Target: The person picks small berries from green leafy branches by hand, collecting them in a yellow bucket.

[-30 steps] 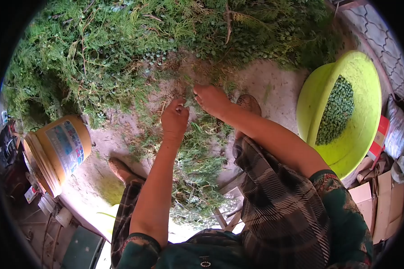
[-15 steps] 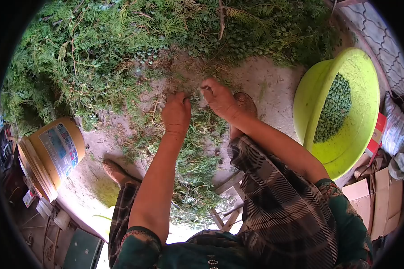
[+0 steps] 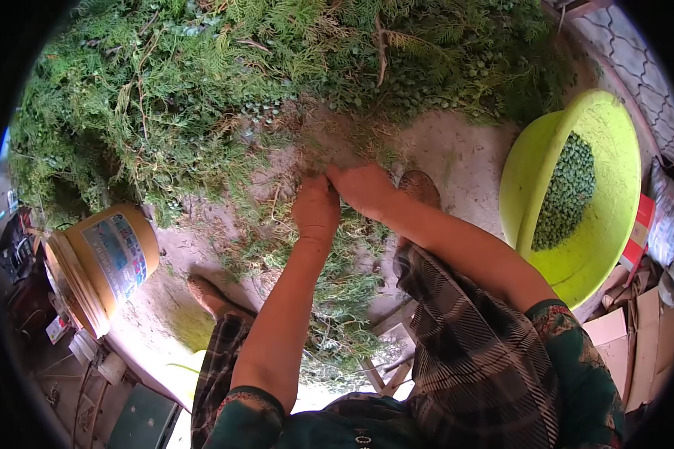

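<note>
My left hand (image 3: 317,207) is closed over the ground at the centre, its fingertips meeting those of my right hand (image 3: 361,190), also closed. Whatever either one pinches is too small to make out. Loose green sprigs (image 3: 344,288) lie below the hands and between my feet. Beyond them spreads a big heap of green branches (image 3: 292,60) with small bluish-green cones. To the right, a yellow-green basin (image 3: 603,247) leans on its side with many green cones (image 3: 565,196) in it.
An orange-yellow bucket (image 3: 131,251) with a label lies tipped at the left. Cardboard boxes (image 3: 644,344), a red box (image 3: 636,232) and a plastic bag (image 3: 660,213) are at the right. A dark green stool (image 3: 141,419) is at the lower left.
My hands were apart and have come together, the right one moving down toward the left. The whole view has shifted slightly, so the surroundings appear farther right and lower.
</note>
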The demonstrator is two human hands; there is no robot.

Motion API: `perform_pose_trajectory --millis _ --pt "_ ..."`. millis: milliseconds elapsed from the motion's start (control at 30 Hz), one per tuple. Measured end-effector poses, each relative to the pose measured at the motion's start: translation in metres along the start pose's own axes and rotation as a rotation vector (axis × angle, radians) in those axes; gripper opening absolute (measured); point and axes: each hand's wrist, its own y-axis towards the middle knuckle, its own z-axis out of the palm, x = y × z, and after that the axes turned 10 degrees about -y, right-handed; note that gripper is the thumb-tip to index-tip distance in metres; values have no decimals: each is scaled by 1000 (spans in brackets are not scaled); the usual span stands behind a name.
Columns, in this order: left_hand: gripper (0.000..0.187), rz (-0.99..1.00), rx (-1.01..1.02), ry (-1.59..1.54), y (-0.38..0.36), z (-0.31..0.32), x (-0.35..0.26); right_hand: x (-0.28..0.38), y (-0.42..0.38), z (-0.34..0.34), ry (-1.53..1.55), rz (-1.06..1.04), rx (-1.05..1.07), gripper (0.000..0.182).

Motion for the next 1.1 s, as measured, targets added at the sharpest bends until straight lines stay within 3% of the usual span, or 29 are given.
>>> perform_pose_trajectory --millis 100,167,200,267,300,367,433,500,633,733,800,867,900,967,1000,1067,1100 --pt "10 63 -25 -14 -2 0 1 -11 0 27 60 -65 -144 15" --pt "10 114 -45 -34 0 -2 2 -20 3 43 851 124 -125 11" --pt "10 106 -31 -212 3 -6 2 -26 0 34 852 126 -122 11" --pt "10 89 -8 -394 1 -13 4 -39 -12 14 1930 283 246 12" --pt "10 -21 50 -588 2 -16 5 -41 -17 6 2136 202 254 14" --pt "8 -263 181 -867 2 -36 -12 -40 -22 -10 2088 226 203 17" --pt "8 -241 174 -895 2 -36 -3 -37 -22 -14 2044 241 161 19" --pt "8 -216 157 -922 2 -41 -3 -36 -20 -14 1689 230 42 20" --pt "7 -205 176 -906 -5 -45 -4 -28 -24 -12 1440 240 59 22" --pt "6 -200 197 -841 -12 -47 -5 -21 -24 -11 1462 242 116 23" --pt "6 -213 209 -793 -18 -54 -4 -20 -21 -7 1478 203 368 21" --pt "10 -150 452 -496 -29 -64 0 -22 -21 3 1442 214 369 20" --pt "10 -152 444 -495 -36 -66 8 -24 -22 4 1407 236 365 20" --pt "13 -32 1239 -81 -43 -73 25 -30 -28 3 1408 258 342 20" --pt "13 -33 1237 -81 -38 -78 30 -32 -29 3 1413 288 315 20" --pt "17 -110 970 -64 -17 -90 40 -30 -29 1 1452 292 286 19" --pt "17 -31 562 -153 -3 -90 52 -28 -30 1 1491 299 256 19"
